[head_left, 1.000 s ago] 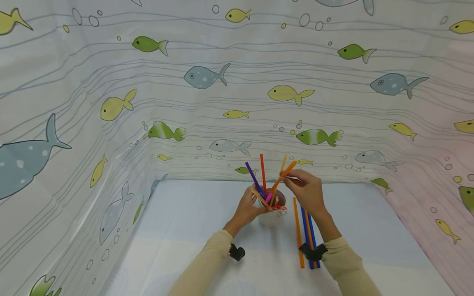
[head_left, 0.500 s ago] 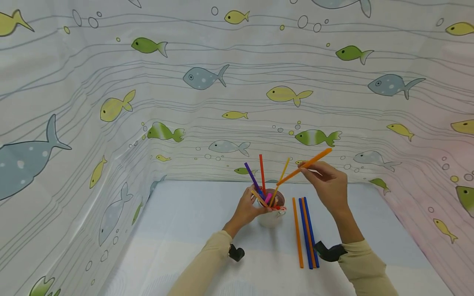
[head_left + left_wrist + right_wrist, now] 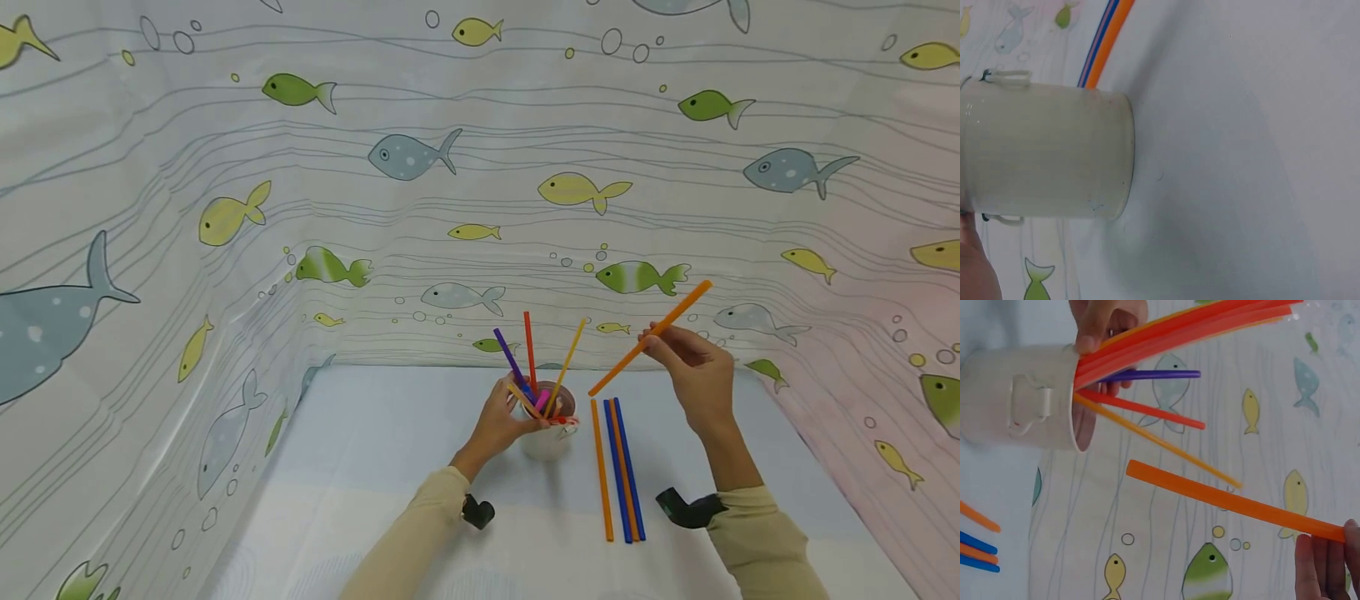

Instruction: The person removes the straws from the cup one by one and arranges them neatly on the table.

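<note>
My right hand (image 3: pixel 697 367) pinches an orange straw (image 3: pixel 682 310) near its middle, above the table and right of the white cup (image 3: pixel 546 446). In the right wrist view the held straw (image 3: pixel 1229 501) slants with its free end toward the cup. My left hand (image 3: pixel 497 423) grips the cup's rim, thumb in front, with several orange and reddish straws (image 3: pixel 1179 337) leaning out beside the thumb. A purple straw (image 3: pixel 509 354), a red straw (image 3: pixel 529 342) and a thin yellow-orange straw (image 3: pixel 572 354) also stand in the cup. Small handles (image 3: pixel 1009 77) show on the cup's sides.
Right of the cup, one orange straw (image 3: pixel 602 475) lies apart from a close row of blue straws (image 3: pixel 619 475) and another orange one. A pale cloth covers the table (image 3: pixel 375 467). Fish-patterned sheets (image 3: pixel 480 200) stand at the back and both sides.
My right hand has drawn the orange straw up and away from the cup, moving rightward. My left hand stays on the cup.
</note>
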`<state>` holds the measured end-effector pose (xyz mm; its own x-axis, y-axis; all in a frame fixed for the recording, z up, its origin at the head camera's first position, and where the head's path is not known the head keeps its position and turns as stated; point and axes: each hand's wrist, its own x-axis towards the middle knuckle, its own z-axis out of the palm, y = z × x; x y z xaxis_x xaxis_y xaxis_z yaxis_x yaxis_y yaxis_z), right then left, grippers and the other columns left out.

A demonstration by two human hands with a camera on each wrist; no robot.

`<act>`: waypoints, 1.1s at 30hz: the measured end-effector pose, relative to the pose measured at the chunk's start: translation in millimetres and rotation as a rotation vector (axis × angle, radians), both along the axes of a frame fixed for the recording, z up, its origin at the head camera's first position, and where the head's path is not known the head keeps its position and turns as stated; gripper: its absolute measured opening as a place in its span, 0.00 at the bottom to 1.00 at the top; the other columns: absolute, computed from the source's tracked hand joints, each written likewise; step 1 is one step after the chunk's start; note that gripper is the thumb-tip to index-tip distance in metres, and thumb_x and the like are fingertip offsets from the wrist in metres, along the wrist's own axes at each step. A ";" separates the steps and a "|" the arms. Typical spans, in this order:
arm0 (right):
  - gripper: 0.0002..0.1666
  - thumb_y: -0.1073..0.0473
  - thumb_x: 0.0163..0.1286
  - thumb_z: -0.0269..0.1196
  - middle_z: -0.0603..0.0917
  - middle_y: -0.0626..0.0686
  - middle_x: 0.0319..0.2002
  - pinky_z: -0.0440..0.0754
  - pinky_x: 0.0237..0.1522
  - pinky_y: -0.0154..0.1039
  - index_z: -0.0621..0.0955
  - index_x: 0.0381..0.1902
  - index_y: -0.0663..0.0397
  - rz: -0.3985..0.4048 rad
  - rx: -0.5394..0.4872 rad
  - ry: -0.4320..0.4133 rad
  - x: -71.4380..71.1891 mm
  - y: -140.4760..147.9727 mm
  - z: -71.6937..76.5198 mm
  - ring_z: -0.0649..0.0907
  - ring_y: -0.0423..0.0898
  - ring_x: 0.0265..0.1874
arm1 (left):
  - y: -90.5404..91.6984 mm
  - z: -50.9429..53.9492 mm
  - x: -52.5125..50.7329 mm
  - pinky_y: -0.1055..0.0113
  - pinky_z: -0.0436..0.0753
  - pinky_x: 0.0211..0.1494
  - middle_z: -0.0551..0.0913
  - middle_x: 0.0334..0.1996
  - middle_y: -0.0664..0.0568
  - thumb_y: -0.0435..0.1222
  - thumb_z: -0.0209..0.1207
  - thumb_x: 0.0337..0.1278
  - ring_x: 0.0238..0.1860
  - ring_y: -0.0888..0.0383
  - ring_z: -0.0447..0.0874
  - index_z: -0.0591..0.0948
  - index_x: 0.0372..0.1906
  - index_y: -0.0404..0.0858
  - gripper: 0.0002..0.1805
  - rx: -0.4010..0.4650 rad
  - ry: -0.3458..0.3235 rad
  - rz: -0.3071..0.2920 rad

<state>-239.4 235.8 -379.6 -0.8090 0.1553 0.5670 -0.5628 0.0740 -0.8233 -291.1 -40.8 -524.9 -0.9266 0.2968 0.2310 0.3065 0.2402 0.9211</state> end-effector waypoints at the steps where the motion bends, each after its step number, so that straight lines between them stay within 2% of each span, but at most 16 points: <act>1: 0.17 0.68 0.65 0.65 0.85 0.64 0.45 0.83 0.47 0.37 0.81 0.50 0.71 0.000 -0.004 -0.013 -0.6 2.0 -2.7 0.87 0.47 0.41 | -0.3 -0.2 -0.2 0.61 0.68 0.68 0.64 0.67 0.47 0.46 0.74 0.43 0.71 0.54 0.61 0.57 0.74 0.40 0.54 0.003 0.003 -0.002; 9: 0.20 0.66 0.67 0.65 0.86 0.60 0.45 0.83 0.45 0.37 0.79 0.54 0.72 -0.008 -0.010 -0.120 -2.0 13.6 -21.8 0.87 0.45 0.40 | 0.8 -3.6 -2.8 0.59 0.66 0.69 0.64 0.66 0.42 0.47 0.74 0.42 0.71 0.52 0.61 0.58 0.74 0.39 0.54 0.024 0.028 -0.030; 15: 0.21 0.64 0.68 0.64 0.83 0.66 0.45 0.84 0.43 0.36 0.78 0.55 0.74 -0.046 0.042 -0.227 -0.7 11.5 -27.3 0.87 0.44 0.39 | -0.3 -4.6 -4.2 0.61 0.69 0.67 0.63 0.68 0.43 0.48 0.75 0.41 0.71 0.51 0.60 0.57 0.74 0.37 0.56 0.026 0.036 -0.024; 17: 0.23 0.62 0.68 0.64 0.83 0.67 0.46 0.84 0.43 0.35 0.78 0.55 0.74 -0.061 0.061 -0.266 -4.3 14.1 -34.2 0.87 0.42 0.38 | -0.9 -5.2 -3.7 0.61 0.69 0.67 0.63 0.68 0.44 0.48 0.75 0.41 0.71 0.51 0.60 0.56 0.75 0.37 0.56 0.022 0.032 -0.020; 25: 0.31 0.50 0.68 0.65 0.87 0.50 0.42 0.84 0.42 0.33 0.76 0.59 0.70 -0.084 0.115 -0.414 -21.0 27.8 -72.4 0.86 0.39 0.38 | -1.0 -5.9 -3.4 0.61 0.66 0.68 0.63 0.68 0.45 0.44 0.75 0.43 0.72 0.54 0.60 0.55 0.75 0.39 0.55 0.006 0.009 -0.009; 27: 0.33 0.48 0.68 0.64 0.86 0.52 0.44 0.84 0.44 0.34 0.76 0.60 0.69 -0.081 0.139 -0.451 -22.7 29.3 -79.0 0.86 0.39 0.39 | -0.8 -2.7 -1.4 0.60 0.65 0.69 0.63 0.68 0.43 0.41 0.75 0.44 0.72 0.53 0.59 0.55 0.75 0.39 0.55 0.008 0.006 -0.012; 30: 0.33 0.48 0.69 0.64 0.84 0.58 0.48 0.84 0.46 0.37 0.76 0.60 0.68 -0.071 0.161 -0.507 -24.0 31.6 -87.0 0.86 0.40 0.40 | -2.0 12.2 7.2 0.57 0.65 0.69 0.62 0.67 0.38 0.36 0.74 0.46 0.72 0.49 0.59 0.55 0.74 0.34 0.53 0.018 0.016 -0.027; 33: 0.31 0.49 0.70 0.63 0.84 0.58 0.48 0.84 0.46 0.37 0.76 0.61 0.68 -0.061 0.178 -0.555 -24.5 34.8 -93.9 0.86 0.40 0.41 | -3.5 26.7 15.4 0.55 0.66 0.68 0.62 0.66 0.35 0.35 0.73 0.47 0.71 0.45 0.60 0.55 0.73 0.30 0.52 0.019 0.020 -0.038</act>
<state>-263.9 270.6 -473.6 -0.9850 0.1518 0.0826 -0.0414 0.2572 -0.9655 -275.7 -44.3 -498.2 -0.9098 0.3275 0.2550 0.3334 0.2107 0.9189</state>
